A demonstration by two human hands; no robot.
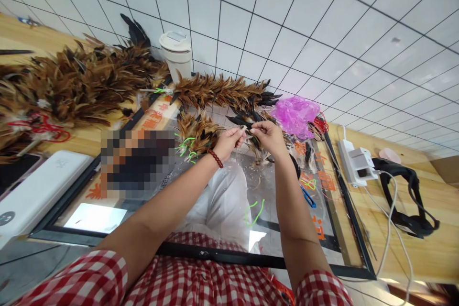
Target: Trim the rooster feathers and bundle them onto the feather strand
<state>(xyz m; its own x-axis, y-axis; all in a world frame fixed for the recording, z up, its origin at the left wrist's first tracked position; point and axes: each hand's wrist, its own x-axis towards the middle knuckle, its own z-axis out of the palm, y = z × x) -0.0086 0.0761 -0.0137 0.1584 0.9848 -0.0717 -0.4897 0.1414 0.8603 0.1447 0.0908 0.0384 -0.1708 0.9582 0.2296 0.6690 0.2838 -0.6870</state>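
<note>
My left hand (230,143), a dark red bead bracelet on its wrist, pinches a small feather whose whitish end (244,128) shows at the fingertips. Close by on the right, my right hand (269,136) is closed in a pinch; what lies between its fingertips is too small to make out. Behind both hands are loose dark feathers (247,117). A bunch of brown feathers (199,130) lies just left of my left hand, with bright green ties (186,143) beside it. Farther back stretches a long brown feather garland (218,91).
The glass panel (229,253) has a black frame. Around it are a pink plastic bag (297,115), a blue cutter (308,197), a white lidded cup (176,55), a large feather heap (82,81), a white power bank (46,196), a power strip (353,162) and a black strap (405,201).
</note>
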